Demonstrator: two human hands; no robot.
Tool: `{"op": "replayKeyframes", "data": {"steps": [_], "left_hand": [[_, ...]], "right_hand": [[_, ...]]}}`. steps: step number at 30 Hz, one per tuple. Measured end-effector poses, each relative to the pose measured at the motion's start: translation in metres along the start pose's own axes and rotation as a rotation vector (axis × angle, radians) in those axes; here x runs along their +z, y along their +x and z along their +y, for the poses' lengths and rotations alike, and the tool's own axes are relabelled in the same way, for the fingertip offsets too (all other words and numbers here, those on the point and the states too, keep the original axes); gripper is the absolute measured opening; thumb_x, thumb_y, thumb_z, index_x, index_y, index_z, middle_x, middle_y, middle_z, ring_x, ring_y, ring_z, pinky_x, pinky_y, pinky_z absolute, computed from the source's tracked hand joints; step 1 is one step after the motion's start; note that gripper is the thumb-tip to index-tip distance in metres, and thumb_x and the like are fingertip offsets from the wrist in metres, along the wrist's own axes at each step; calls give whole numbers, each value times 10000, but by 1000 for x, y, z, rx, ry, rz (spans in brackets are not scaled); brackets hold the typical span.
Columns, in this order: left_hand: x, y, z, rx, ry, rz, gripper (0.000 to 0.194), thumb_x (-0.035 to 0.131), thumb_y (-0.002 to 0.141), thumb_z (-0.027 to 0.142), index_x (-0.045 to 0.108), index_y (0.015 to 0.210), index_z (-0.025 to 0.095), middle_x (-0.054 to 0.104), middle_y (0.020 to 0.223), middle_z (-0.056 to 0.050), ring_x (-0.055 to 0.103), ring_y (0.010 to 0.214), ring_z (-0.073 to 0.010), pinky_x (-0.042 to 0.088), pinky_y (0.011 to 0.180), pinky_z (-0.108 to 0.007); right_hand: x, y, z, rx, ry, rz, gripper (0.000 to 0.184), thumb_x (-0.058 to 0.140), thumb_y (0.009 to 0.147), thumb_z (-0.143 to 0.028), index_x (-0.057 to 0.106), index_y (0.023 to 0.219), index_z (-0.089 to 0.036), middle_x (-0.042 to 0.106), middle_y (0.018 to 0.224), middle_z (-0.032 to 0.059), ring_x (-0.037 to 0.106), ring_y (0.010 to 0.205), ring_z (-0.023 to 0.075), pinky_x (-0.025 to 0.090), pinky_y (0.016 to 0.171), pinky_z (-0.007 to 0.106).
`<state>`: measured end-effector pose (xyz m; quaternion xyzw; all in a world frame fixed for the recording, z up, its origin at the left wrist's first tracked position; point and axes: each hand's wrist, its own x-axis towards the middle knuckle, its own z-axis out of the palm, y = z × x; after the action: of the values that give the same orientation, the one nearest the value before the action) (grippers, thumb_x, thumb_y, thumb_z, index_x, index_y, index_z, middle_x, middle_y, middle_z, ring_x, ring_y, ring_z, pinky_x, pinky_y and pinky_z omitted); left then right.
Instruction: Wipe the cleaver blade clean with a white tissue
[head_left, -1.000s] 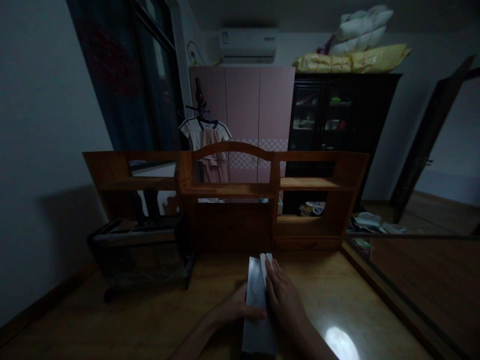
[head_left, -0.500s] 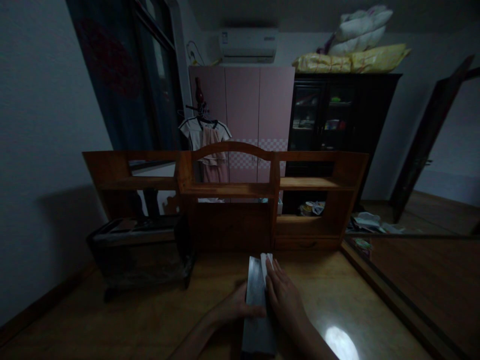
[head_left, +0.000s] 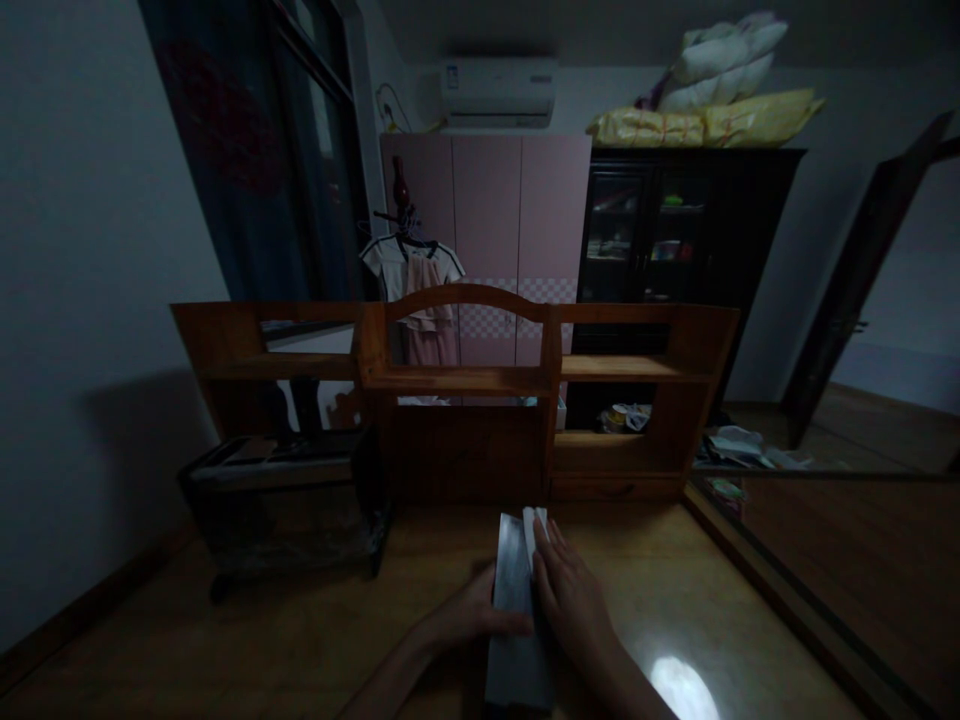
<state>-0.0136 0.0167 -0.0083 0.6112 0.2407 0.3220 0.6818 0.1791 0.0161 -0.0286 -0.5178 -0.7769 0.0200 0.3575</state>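
A long, flat grey metal blade (head_left: 516, 555), wide like a cleaver's, points away from me over the wooden tabletop (head_left: 420, 570). My left hand (head_left: 480, 610) is closed round its left side, with the thumb laid across the upper face. Along the right edge lies a folded white cloth (head_left: 531, 530), pressed there by my right hand (head_left: 574, 600), whose fingers are close together and point forward. The near end of the blade is dark, and I cannot make out a handle. Part of the cloth is hidden under my right fingers.
A black slotted holder (head_left: 285, 510) with dark upright handles stands at the left. Behind the hands is a wooden shelf unit (head_left: 457, 380) with a drawer (head_left: 615, 488). A raised ledge (head_left: 772, 590) runs along the right edge. A bright reflection shows at the lower right.
Almost nothing differs: both hands keep their hold on the blade and cloth. The whole view has shifted very slightly.
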Motion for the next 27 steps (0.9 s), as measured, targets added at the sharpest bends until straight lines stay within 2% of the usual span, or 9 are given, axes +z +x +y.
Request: {"op": "replayKeyframes", "data": {"steps": [3, 6, 9, 11, 13, 17, 23, 27], "left_hand": [[0, 1, 0, 20, 2, -21, 819, 861, 645, 295, 472, 1357, 182, 578, 1287, -117, 525, 1207, -294, 376, 1056, -457], [-1, 2, -3, 44, 14, -35, 882, 865, 635, 314, 433, 1394, 185, 540, 1340, -130, 493, 1243, -311, 341, 1080, -480], [-1, 2, -6, 26, 29, -49, 953, 874, 616, 319, 392, 1426, 174, 485, 1397, -150, 423, 1305, -343, 301, 1097, -517], [0, 1, -7, 14, 43, -59, 994, 881, 602, 301, 369, 1444, 168, 462, 1417, -160, 361, 1348, -359, 298, 1097, -527], [1, 1, -8, 29, 40, -69, 1047, 888, 588, 274, 329, 1468, 179, 434, 1441, -159, 323, 1372, -358, 300, 1100, -522], [4, 1, -4, 68, 24, -53, 1093, 886, 581, 238, 281, 1491, 202, 372, 1491, -142, 318, 1381, -343, 296, 1113, -510], [9, -3, 10, 33, 6, -45, 1032, 886, 566, 237, 366, 1455, 190, 476, 1416, -126, 389, 1336, -338, 297, 1118, -492], [8, -2, 7, 12, -9, -26, 1018, 890, 558, 214, 384, 1441, 193, 514, 1380, -123, 455, 1284, -334, 343, 1090, -482]], "right_hand": [[0, 1, -2, -20, -15, 10, 550, 345, 991, -255, 206, 1523, -228, 303, 1544, 65, 284, 1422, 235, 349, 1137, 467], [-7, 4, -16, -96, -36, 2, 594, 343, 985, -234, 121, 1536, -219, 217, 1577, 56, 196, 1452, 227, 297, 1162, 469], [-18, 7, -34, -244, -18, -127, 613, 343, 994, -235, 56, 1535, -264, 163, 1592, 7, 122, 1467, 213, 208, 1193, 472], [-23, 9, -40, -272, -19, -196, 587, 319, 1011, -257, 49, 1531, -291, 161, 1591, -11, 111, 1468, 202, 188, 1197, 471], [-24, 10, -41, -247, -29, -212, 566, 296, 1021, -271, 47, 1528, -296, 157, 1592, -11, 105, 1468, 201, 189, 1195, 478], [-19, 10, -32, -180, -47, -165, 563, 288, 1019, -262, 49, 1529, -282, 147, 1593, 7, 108, 1468, 217, 212, 1186, 499], [-11, 8, -22, -112, -21, -48, 556, 329, 1008, -289, 130, 1528, -283, 182, 1587, 11, 154, 1460, 239, 273, 1170, 497], [-9, 7, -17, -73, -8, 0, 552, 338, 1007, -306, 149, 1525, -280, 213, 1578, 21, 193, 1450, 243, 300, 1158, 498]]}}
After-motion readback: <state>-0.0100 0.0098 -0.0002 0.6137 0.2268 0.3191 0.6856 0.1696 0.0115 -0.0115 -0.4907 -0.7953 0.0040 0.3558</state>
